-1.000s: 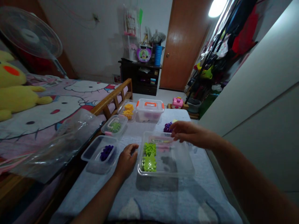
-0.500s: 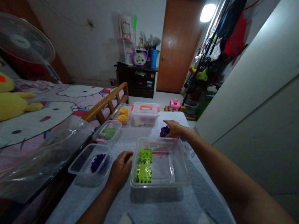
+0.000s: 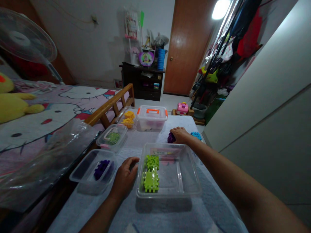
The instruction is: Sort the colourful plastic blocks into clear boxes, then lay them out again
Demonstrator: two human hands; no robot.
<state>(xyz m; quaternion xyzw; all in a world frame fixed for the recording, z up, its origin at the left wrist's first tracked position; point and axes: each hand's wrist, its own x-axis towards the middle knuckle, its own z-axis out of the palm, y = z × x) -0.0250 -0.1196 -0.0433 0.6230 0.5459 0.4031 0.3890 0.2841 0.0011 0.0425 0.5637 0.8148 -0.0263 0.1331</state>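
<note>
My right hand (image 3: pixel 181 134) reaches past the far right corner of a large clear plastic box (image 3: pixel 190 191). Its fingers curl over a purple toy block piece (image 3: pixel 171 138) on the cloth, and part of the piece is hidden by the hand. My left hand (image 3: pixel 126 172) lies beside the box's left wall, holding nothing, its thumb and fingers apart. Inside the large box, light-green interlocking blocks (image 3: pixel 151 181) lie along the left side. Left of my left hand, a smaller clear tub (image 3: pixel 75 176) contains a dark purple block (image 3: pixel 101 169).
Blue blocks (image 3: pixel 196 135) lie beyond my right wrist. At the back stand a lidded box with orange clips (image 3: pixel 152 118) and a container of yellow blocks (image 3: pixel 128 119). A lidded tub (image 3: pixel 112 136) shows green pieces. A wooden bed rail (image 3: pixel 110 105) borders the left.
My right hand has come down from above the purple block piece, and its fingers have closed over it. The blue blocks show more fully. My left hand has stayed in place.
</note>
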